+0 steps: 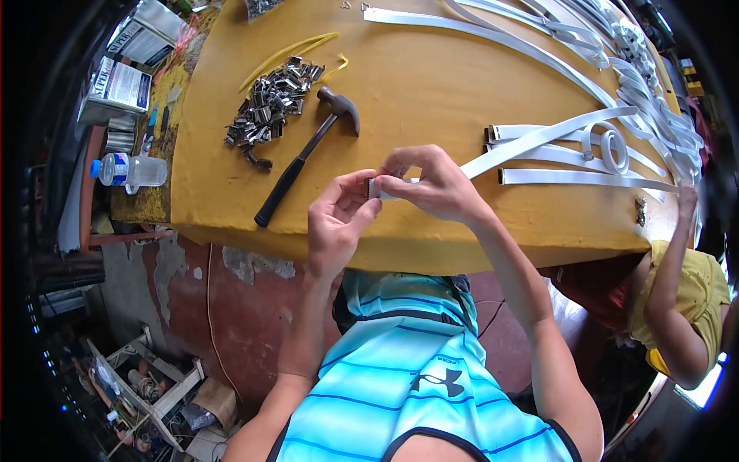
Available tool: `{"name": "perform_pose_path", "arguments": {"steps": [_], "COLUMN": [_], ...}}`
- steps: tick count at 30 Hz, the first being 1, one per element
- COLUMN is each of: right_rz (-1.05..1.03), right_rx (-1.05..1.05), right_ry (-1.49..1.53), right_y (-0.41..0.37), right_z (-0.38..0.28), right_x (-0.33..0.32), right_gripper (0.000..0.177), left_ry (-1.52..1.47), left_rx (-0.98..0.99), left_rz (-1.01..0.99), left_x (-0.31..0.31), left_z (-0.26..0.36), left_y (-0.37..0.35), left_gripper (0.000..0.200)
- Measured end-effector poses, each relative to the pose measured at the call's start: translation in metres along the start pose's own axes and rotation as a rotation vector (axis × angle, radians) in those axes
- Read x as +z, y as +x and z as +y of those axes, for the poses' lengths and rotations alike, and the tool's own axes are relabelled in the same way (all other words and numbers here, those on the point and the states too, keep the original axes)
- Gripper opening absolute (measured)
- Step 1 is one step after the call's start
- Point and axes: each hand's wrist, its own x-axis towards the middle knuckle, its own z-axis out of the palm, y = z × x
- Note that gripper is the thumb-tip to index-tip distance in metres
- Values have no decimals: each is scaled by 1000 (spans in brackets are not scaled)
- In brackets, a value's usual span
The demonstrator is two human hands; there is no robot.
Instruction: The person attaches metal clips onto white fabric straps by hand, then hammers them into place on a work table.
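My left hand [339, 219] pinches a small toothed metal clip [370, 189] between thumb and fingers. My right hand [435, 185] is closed on a white strap [531, 141] close to its end, which meets the clip; whether the clip is fastened cannot be seen. From my right hand the strap runs off to the right across the table. Left of my hands lies a claw hammer [312, 146] with a black handle. Beyond it sits a pile of loose metal clips [269, 104].
The yellow-covered table [431, 92] holds several white straps [577, 177] and a tangled strap heap [654, 108] at right. A water bottle [131, 170] and metal cans [119, 85] stand at left. Another person's arm [677, 254] reaches in at far right.
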Motion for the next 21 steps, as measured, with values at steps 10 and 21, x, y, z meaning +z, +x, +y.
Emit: {"name": "perform_pose_path", "arguments": {"steps": [10,21], "right_rz": [96,149], "right_rx": [-71,-207], "right_ry": [-14,-273], "right_y": [-8,-7], "right_z": [-2,23], "right_x": [14,10], "right_gripper": [23,19], "left_ry": [-1,120], "left_rx": [-7,-175], "left_rz": [58,74], "left_x": [-5,-16], "left_z": [-8,-7], "left_y": [-3,21], "left_gripper": [23,30]}}
